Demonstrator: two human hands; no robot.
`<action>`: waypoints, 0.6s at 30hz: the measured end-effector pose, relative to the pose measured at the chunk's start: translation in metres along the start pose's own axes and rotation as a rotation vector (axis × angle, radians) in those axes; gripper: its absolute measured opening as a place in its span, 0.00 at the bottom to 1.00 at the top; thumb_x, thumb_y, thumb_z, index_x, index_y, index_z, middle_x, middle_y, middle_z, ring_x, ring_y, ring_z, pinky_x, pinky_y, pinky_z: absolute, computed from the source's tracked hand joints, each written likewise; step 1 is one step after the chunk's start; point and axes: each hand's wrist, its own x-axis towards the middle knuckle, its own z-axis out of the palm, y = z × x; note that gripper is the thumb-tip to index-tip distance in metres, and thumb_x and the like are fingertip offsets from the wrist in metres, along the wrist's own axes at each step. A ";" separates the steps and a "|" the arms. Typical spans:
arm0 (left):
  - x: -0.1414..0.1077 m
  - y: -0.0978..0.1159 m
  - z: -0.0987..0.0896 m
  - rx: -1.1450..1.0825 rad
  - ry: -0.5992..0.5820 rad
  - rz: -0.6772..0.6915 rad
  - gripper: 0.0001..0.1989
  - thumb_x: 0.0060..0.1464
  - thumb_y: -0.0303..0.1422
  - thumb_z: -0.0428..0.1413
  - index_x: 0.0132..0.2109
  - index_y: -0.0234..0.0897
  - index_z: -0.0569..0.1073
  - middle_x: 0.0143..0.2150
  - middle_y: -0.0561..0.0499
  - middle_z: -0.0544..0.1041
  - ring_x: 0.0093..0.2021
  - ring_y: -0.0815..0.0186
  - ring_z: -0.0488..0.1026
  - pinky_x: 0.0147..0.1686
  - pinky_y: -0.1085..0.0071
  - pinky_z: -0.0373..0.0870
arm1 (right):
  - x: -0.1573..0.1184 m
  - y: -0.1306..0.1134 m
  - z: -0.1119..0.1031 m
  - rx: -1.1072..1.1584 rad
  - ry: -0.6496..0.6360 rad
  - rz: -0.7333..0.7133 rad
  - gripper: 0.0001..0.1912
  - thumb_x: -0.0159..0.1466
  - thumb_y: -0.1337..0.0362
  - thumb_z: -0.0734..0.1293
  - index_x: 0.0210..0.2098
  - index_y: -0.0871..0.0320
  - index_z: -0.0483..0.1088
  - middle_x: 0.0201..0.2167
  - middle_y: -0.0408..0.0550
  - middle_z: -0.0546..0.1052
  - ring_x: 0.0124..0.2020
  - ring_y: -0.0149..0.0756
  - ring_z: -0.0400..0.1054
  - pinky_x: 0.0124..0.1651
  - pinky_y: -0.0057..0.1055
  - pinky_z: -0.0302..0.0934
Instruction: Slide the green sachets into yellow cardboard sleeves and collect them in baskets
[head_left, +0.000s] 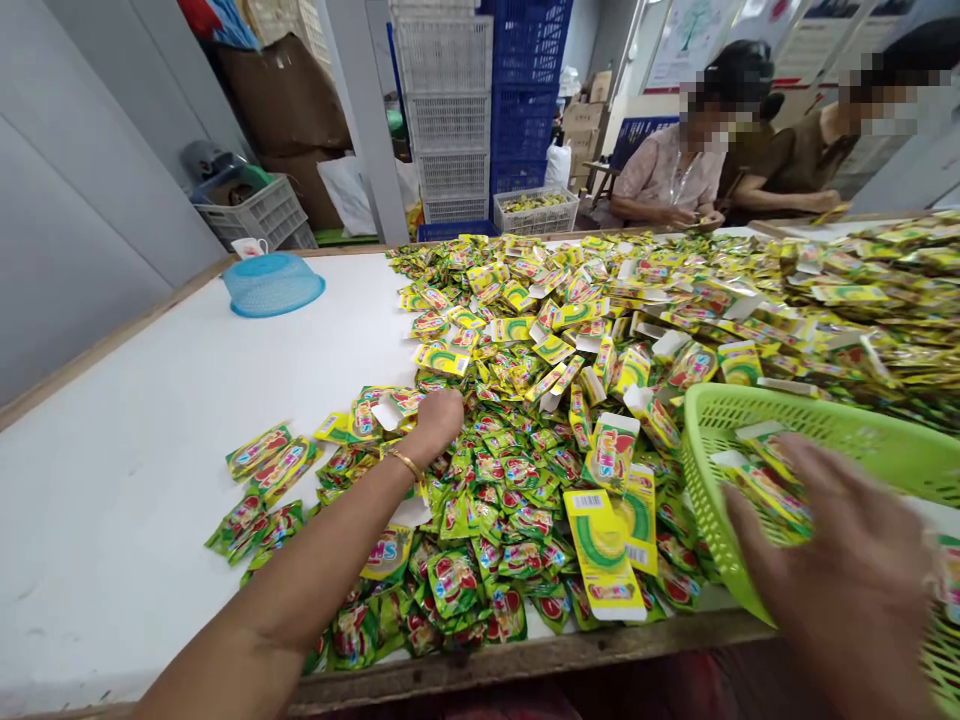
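Observation:
My left hand (441,415) is closed over the heap, its fingers curled away from me; whatever it may hold is hidden. Under and around it lie many small green candy packets (454,580) with red fruit prints. Beside the wrist is a small carton (397,408) with a raised white flap. On the right, my right hand (832,540), blurred, hovers over a light-green plastic basket (705,490) with thumb and fingers apart. Several yellow-green cartons (772,490) lie in that basket, partly covered by the hand. A flattened yellow carton (604,555) rests near the table's front edge.
Cartons and packets are heaped across the white table (150,480), toward the right and back. A blue mesh basket (274,285) sits upside down at the far left, before a white cup (250,247). Stacked crates (454,100) stand behind. Two people (667,175) work across the table.

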 end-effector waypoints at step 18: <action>-0.026 0.040 0.029 0.091 -0.005 0.275 0.13 0.58 0.25 0.46 0.47 0.29 0.70 0.43 0.39 0.73 0.42 0.57 0.74 0.39 0.66 0.70 | -0.064 -0.064 0.062 0.079 -0.672 0.153 0.37 0.60 0.61 0.65 0.65 0.53 0.47 0.44 0.53 0.69 0.39 0.42 0.69 0.35 0.34 0.65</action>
